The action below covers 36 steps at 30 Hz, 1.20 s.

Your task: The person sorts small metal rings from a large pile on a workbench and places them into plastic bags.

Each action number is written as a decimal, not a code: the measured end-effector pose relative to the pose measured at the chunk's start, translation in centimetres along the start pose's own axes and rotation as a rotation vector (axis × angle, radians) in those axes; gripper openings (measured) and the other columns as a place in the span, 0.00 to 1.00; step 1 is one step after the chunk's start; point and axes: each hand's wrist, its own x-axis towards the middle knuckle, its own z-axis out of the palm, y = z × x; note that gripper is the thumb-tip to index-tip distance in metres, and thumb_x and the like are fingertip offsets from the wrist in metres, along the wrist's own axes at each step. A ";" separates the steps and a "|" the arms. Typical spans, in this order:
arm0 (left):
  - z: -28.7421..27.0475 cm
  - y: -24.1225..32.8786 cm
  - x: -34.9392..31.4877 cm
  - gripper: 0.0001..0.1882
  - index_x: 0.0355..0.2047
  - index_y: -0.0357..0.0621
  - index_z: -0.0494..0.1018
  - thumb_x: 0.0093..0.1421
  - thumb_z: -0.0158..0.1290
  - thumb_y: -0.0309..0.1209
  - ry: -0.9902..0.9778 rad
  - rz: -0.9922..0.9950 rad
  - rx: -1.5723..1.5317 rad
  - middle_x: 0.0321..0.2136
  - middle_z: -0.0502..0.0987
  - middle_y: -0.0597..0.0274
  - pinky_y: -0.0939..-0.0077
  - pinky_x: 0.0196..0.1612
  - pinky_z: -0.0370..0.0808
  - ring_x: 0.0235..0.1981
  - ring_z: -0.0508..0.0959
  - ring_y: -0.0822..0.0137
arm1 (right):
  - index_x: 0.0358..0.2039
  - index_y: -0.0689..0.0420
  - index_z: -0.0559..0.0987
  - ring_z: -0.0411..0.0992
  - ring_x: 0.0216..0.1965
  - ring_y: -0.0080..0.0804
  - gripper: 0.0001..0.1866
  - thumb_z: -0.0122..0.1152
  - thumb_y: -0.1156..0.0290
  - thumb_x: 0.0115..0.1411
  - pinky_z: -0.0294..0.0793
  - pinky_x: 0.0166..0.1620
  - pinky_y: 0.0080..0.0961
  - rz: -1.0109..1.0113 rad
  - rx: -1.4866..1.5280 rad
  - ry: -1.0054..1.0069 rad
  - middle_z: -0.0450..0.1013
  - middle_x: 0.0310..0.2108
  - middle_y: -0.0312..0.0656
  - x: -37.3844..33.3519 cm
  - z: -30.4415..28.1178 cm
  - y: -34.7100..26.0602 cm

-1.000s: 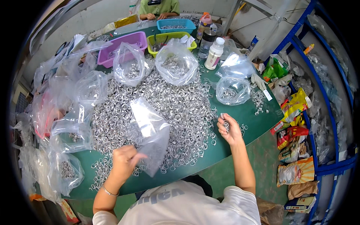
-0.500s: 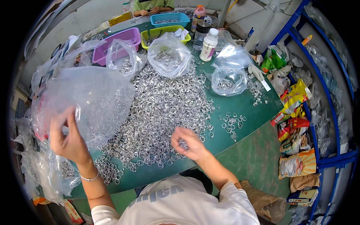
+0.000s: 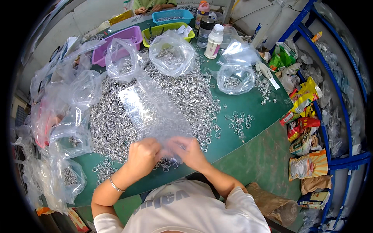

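My left hand [image 3: 143, 156] is closed in a pinch on the near edge of a clear plastic bag [image 3: 140, 105]. The bag lies slanted over a wide heap of small silvery metal rings [image 3: 110, 116]. Right beside it, my right hand [image 3: 187, 152] is at the bag's near end, its fingers curled and partly blurred behind the film. A few rings glint in its palm. Open clear bags with rings inside stand around the heap: one bag [image 3: 171, 64] at the back, one [image 3: 122, 64] left of that, and one [image 3: 235, 83] to the right.
Purple [image 3: 99, 56], lime-green [image 3: 145, 39] and blue [image 3: 190, 17] tubs line the back, near a white bottle [image 3: 213, 42] and a dark-lidded jar [image 3: 204, 33]. Across the table [image 3: 229, 143], another person's hands [image 3: 149, 8] show. A blue shelf rack [image 3: 330, 77] stands at the right.
My left hand has brought the clear bag from the left to the middle, over the heap. My right hand, with rings in it, has met the bag's near end.
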 end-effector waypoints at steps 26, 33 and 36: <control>1.3 0.3 1.9 0.19 0.12 0.39 0.64 0.40 0.63 0.34 -0.007 -0.076 -0.219 0.12 0.66 0.55 0.66 0.17 0.64 0.14 0.68 0.54 | 0.30 0.65 0.77 0.66 0.22 0.17 0.08 0.54 0.73 0.56 0.65 0.25 0.18 0.071 0.113 0.113 0.71 0.18 0.37 -0.3 -1.1 0.5; -1.9 -2.0 2.5 0.15 0.13 0.38 0.63 0.42 0.61 0.24 0.343 -0.234 0.026 0.13 0.66 0.55 0.68 0.16 0.62 0.13 0.67 0.56 | 0.25 0.64 0.78 0.71 0.20 0.23 0.07 0.54 0.75 0.54 0.67 0.24 0.23 -0.027 -0.766 0.365 0.73 0.19 0.45 -0.2 -2.6 2.3; -2.4 -1.3 2.5 0.13 0.15 0.38 0.63 0.44 0.58 0.23 0.394 -0.197 0.050 0.14 0.65 0.55 0.65 0.17 0.64 0.14 0.67 0.56 | 0.25 0.62 0.78 0.70 0.14 0.31 0.09 0.54 0.70 0.56 0.66 0.20 0.24 -0.174 -0.356 0.349 0.71 0.13 0.43 -1.0 -3.0 1.2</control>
